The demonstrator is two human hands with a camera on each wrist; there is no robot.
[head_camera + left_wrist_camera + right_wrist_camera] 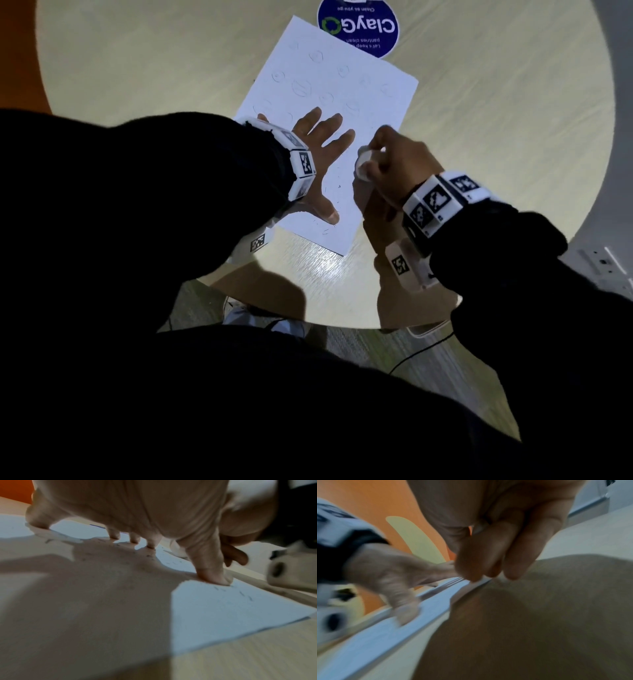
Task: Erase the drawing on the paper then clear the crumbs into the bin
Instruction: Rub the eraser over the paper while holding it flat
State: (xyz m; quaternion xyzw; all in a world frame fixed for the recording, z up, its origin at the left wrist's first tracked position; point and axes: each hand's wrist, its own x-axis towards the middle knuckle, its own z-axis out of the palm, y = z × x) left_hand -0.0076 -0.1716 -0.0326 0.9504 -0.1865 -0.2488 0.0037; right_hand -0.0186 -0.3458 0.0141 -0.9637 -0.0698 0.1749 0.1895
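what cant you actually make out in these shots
- Bin: in no view.
- Eraser: mostly covered by the right hand in the head view; hidden by fingers in the right wrist view.
- Pencil shapes on the paper: too faint to read.
- Paper under the left hand: covered by the palm.
- Crumbs: blurred specks.

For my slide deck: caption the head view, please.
Left hand pins the white pencil-sketched paper sheet flat while right hand holds a white eraser.

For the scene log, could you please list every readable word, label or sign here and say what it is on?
"ClayGo", upside down, on the round blue sticker on the table.
"Clean as you go", small, same sticker.
The sticker's other lines: too blurred.
Wristband squares: coded patterns, no words.
Paper: sketches only.
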